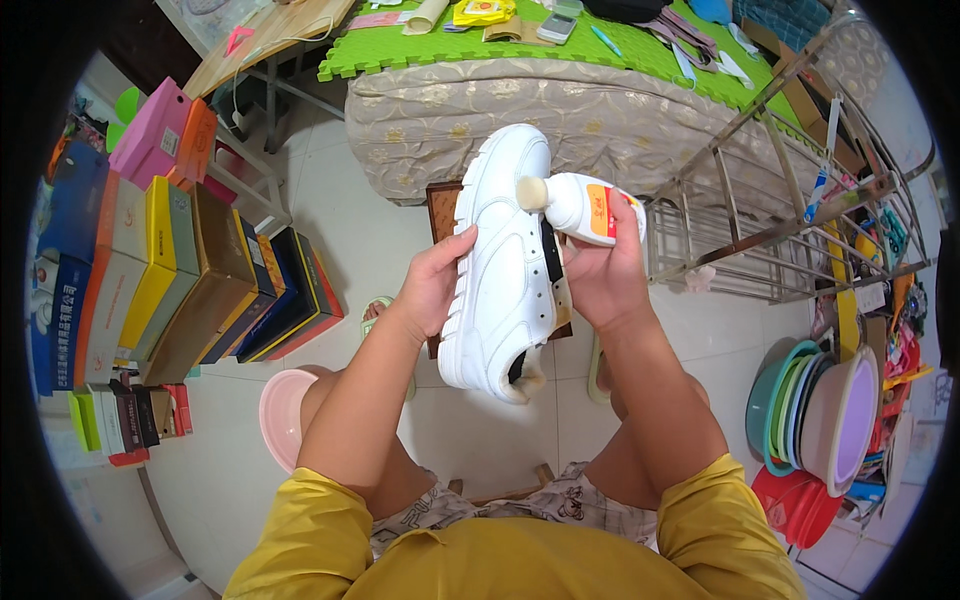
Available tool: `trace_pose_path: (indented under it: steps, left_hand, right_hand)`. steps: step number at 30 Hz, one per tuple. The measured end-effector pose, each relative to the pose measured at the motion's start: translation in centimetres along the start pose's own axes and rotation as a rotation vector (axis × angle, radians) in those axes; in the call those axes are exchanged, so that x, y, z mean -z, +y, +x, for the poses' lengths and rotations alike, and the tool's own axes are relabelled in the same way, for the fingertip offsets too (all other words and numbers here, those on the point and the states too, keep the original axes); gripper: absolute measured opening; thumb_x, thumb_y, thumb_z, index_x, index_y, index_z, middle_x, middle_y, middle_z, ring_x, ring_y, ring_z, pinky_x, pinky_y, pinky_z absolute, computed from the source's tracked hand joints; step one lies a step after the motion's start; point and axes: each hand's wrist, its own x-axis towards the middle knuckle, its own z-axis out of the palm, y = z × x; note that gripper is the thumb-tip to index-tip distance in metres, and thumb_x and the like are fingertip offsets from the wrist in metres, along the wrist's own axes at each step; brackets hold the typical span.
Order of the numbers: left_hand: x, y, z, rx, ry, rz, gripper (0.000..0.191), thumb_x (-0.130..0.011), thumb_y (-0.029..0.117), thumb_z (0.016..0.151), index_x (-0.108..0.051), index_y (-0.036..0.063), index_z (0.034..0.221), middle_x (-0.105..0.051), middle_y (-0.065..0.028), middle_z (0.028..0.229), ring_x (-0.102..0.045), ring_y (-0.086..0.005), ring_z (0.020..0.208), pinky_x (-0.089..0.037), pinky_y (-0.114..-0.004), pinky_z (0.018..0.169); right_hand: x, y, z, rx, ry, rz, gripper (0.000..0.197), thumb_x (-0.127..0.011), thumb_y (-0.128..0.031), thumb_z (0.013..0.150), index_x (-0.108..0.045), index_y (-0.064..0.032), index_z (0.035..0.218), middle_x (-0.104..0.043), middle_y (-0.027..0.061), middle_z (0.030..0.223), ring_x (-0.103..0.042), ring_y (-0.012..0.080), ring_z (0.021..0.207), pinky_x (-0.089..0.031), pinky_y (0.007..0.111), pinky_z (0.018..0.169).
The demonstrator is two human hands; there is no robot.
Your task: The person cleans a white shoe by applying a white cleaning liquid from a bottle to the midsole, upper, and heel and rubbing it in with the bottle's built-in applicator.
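Note:
A white lace-up shoe [491,277] without laces is held on its side, toe pointing away from me and sole to the left. My left hand [433,286] grips it at the sole edge, thumb on the side. In my right hand [615,266] is a white plastic bottle [585,208] with an orange and red label and a round sponge tip [532,193]. The tip is at the upper near the tongue opening; whether it touches is hard to tell. The fingers of my right hand are partly hidden behind the bottle and shoe.
A brown box [442,214] lies on the floor beneath the shoe. Stacked shoe boxes [161,262] stand at left, near a pink basin [283,420]. A metal rack [739,202] and nested basins [840,420] are at right. Beyond is a bed with a green foam mat [450,56].

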Motion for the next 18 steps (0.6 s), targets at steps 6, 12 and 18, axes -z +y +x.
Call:
trace_pose_path:
  steps: [6, 12, 18]
  left_hand:
    - [-0.6, 0.5, 0.2, -0.050, -0.013, 0.224, 0.068, -0.064, 0.025, 0.083, -0.035, -0.0039, 0.137, -0.057, -0.0137, 0.121, -0.058, -0.0216, 0.108, -0.045, -0.035, 0.098]
    - [-0.7, 0.2, 0.5, -0.075, 0.111, 0.388, 0.082, -0.076, 0.017, 0.073, -0.031, -0.0061, 0.139, -0.057, -0.0146, 0.120, -0.058, -0.0193, 0.107, -0.045, -0.032, 0.096]
    - [-0.6, 0.0, 0.6, -0.181, 0.189, 0.463, 0.080, -0.076, 0.017, 0.074, -0.035, -0.0069, 0.138, -0.060, -0.0148, 0.116, -0.061, -0.0182, 0.102, -0.049, -0.030, 0.090]
  right_hand:
    - [-0.3, -2.5, 0.0, 0.123, -0.018, 0.055, 0.041, -0.057, -0.033, 0.091, -0.050, -0.0066, 0.123, -0.058, 0.0087, 0.119, -0.053, 0.0247, 0.114, -0.038, 0.043, 0.102]
    - [-1.9, -2.7, -1.2, 0.624, 0.046, -0.466, 0.027, -0.070, -0.010, 0.083, -0.062, 0.0016, 0.105, -0.066, 0.0077, 0.097, -0.064, 0.0133, 0.083, -0.052, 0.027, 0.072]
    - [-2.9, -2.2, -2.4, 0.664, -0.006, -0.847, 0.028, -0.077, -0.002, 0.074, -0.067, 0.0036, 0.099, -0.068, 0.0046, 0.091, -0.063, 0.0098, 0.079, -0.051, 0.022, 0.069]
